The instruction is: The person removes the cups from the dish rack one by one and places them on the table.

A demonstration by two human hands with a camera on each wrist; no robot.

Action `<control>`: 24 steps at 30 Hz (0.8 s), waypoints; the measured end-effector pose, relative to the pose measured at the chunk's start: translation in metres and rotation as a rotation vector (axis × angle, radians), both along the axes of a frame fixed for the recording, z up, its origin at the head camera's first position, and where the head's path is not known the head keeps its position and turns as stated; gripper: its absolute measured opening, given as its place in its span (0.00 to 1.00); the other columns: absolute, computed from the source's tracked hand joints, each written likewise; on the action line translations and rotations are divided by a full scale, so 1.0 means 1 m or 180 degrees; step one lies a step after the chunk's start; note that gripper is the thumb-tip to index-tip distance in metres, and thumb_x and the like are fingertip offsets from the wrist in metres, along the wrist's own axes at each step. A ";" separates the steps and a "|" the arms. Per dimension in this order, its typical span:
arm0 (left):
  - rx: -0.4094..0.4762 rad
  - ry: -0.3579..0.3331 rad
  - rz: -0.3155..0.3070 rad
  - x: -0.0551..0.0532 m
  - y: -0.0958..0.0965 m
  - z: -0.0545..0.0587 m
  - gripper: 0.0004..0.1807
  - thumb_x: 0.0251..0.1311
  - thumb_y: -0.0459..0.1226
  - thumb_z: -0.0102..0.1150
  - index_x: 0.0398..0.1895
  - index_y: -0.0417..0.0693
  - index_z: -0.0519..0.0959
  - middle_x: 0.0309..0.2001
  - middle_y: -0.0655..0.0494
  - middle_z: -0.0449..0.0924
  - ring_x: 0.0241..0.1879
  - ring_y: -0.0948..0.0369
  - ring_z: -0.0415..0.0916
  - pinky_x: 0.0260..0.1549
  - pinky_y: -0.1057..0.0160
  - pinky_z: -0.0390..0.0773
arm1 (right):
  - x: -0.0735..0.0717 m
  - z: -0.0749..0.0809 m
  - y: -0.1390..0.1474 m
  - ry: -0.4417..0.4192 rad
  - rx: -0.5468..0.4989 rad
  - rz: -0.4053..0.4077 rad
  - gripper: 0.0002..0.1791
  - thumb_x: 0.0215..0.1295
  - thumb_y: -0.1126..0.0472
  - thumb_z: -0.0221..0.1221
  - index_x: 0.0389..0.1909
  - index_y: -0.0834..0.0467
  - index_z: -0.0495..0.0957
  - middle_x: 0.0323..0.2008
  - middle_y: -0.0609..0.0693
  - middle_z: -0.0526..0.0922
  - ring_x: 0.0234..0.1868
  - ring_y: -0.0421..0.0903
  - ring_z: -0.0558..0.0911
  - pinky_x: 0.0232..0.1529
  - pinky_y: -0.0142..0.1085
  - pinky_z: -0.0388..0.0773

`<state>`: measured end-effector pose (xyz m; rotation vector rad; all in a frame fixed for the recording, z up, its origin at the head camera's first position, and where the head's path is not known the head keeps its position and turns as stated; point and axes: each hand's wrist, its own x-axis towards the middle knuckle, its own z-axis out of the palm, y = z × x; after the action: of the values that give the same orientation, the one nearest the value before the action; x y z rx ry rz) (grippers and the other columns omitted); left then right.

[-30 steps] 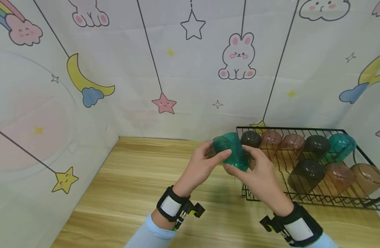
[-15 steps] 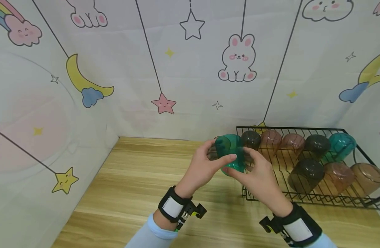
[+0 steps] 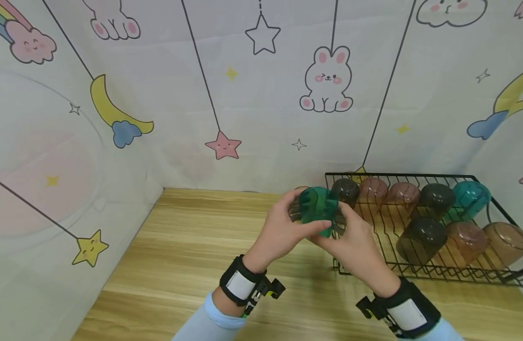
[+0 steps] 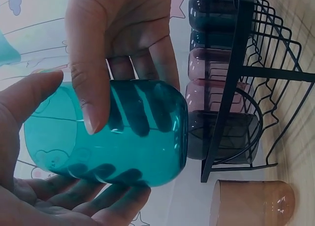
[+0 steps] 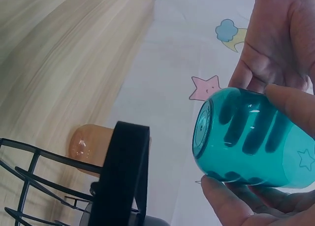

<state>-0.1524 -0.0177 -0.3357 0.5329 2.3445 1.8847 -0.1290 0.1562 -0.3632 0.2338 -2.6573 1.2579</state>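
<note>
Both hands hold a clear teal cup (image 3: 318, 204) above the table, left of the wire rack. My left hand (image 3: 280, 227) curls its fingers round the left side, with its thumb across the front. My right hand (image 3: 353, 239) grips the other side, its thumb partly hidden behind the left thumb. In the left wrist view the fingers show dark through the teal wall (image 4: 142, 152). The right wrist view shows the cup's round base (image 5: 202, 127), which points toward the table side.
A black wire rack (image 3: 398, 176) stands at the right, bearing several overturned cups, among them a dark grey cup (image 3: 422, 240), an amber cup (image 3: 506, 244) and a teal cup (image 3: 472, 199). An orange cup (image 5: 91, 148) stands on the wooden table (image 3: 193, 237) near the printed cloth wall.
The teal cup has turned from a leftward tilt to nearly upright between the hands. My left hand has shifted slightly right, its thumb moving further across the cup.
</note>
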 end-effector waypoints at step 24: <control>-0.0014 0.0076 0.0133 -0.012 -0.011 0.000 0.39 0.45 0.48 0.72 0.63 0.63 0.66 0.56 0.60 0.73 0.56 0.60 0.72 0.56 0.55 0.72 | -0.001 0.000 0.010 -0.0022 -0.0203 0.0187 0.46 0.51 0.41 0.66 0.68 0.51 0.56 0.62 0.52 0.68 0.61 0.51 0.72 0.53 0.45 0.77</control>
<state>-0.1642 -0.0284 -0.3358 0.5126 2.3925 1.9008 -0.1299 0.1665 -0.3627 0.3003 -2.6290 1.3611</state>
